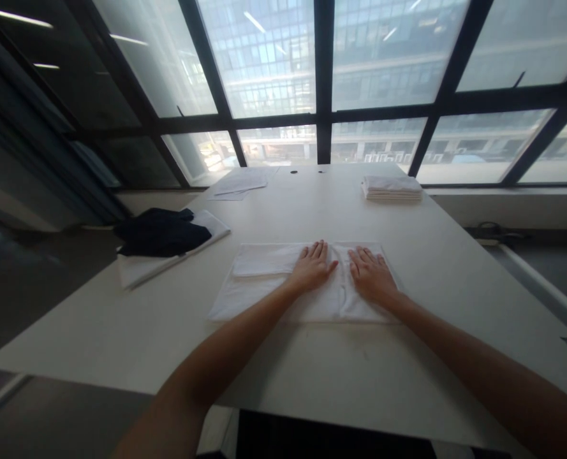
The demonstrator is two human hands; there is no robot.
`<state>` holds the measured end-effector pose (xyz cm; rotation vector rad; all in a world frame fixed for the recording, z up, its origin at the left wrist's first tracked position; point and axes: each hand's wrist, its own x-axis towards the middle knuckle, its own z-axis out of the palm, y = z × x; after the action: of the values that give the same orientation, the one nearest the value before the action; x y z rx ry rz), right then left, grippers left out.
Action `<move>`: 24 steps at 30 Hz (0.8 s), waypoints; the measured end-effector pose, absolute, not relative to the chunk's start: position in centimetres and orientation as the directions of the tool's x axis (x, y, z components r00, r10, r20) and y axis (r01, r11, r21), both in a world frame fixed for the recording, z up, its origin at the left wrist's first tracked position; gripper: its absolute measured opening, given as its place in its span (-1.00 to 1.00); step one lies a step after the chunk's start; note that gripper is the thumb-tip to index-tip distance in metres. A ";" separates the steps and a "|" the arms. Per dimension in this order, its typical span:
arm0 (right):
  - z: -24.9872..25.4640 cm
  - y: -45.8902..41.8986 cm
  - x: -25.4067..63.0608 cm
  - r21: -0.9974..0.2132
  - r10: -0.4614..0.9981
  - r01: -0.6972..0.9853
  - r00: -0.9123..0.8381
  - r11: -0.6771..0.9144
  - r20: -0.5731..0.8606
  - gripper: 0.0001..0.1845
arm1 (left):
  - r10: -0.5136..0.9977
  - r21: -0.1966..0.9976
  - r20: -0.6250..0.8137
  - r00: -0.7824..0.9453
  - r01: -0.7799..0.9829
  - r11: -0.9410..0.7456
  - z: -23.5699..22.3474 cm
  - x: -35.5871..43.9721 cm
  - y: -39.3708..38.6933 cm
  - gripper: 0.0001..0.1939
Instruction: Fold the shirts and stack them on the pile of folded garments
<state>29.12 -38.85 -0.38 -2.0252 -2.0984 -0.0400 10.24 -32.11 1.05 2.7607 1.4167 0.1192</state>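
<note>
A white garment, partly folded [259,296], lies on the white table in front of me. Its right side is turned over toward the middle, and a narrower folded strip runs along its upper left. My left hand [313,266] rests flat near the middle of the cloth, fingers stretched out, touching the strip's inner end. Palm down on the turned-over right part lies my right hand [370,274], its fingers also straight. A narrow gap separates the two hands. Neither hand grips anything, and the cloth beneath them is hidden.
A stack of folded white cloths [391,189] stands at the back right of the table [312,213]. Dark clothing [161,233] lies on a white sheet-like piece [206,223] at the left edge. White papers [240,183] lie at the back left. Windows [379,57] rise behind.
</note>
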 end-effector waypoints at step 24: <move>-1.8 -38.7 29.5 -0.106 0.964 0.990 -0.064 0.094 0.259 -0.41 | 0.978 0.365 0.197 -0.070 0.931 -0.007 2.8 -13.6 -32.3 -0.61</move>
<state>29.55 -38.66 -1.81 -1.9472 -2.1110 -0.1431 -13.60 -32.26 2.78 2.0600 2.1294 0.6194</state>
